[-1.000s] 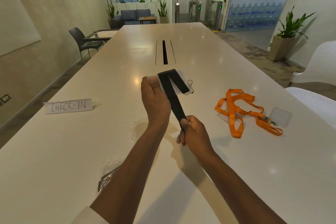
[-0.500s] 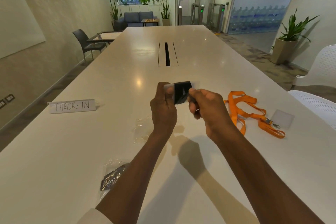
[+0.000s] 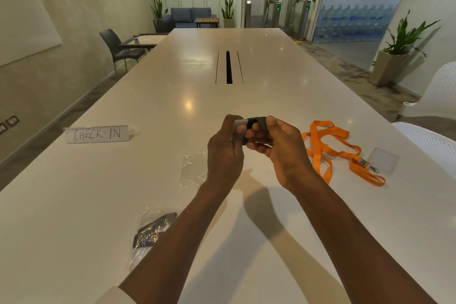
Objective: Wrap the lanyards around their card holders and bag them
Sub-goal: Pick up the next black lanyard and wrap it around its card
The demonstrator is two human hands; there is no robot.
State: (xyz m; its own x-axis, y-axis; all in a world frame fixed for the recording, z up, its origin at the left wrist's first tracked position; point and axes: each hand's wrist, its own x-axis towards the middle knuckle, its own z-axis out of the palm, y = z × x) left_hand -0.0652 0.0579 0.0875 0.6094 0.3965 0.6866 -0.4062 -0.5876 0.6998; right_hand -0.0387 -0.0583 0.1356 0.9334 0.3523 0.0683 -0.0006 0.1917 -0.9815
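Bagged black lanyard [image 3: 153, 232] nearest on the surface [image 3: 74, 205]. Beyond it, left hand [image 3: 225, 153] and right hand [image 3: 281, 148] now clamp together on the black lanyard [image 3: 256, 122]; its loose tail is gone, wrap nearly finished. Empty bag [image 3: 193, 168] waits left of them.

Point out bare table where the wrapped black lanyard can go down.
Bare: table beyond the cable slot, and between CHECK-IN sign and bagged lanyard. Crowded: empty bag beside left hand; orange lanyard by right hand.
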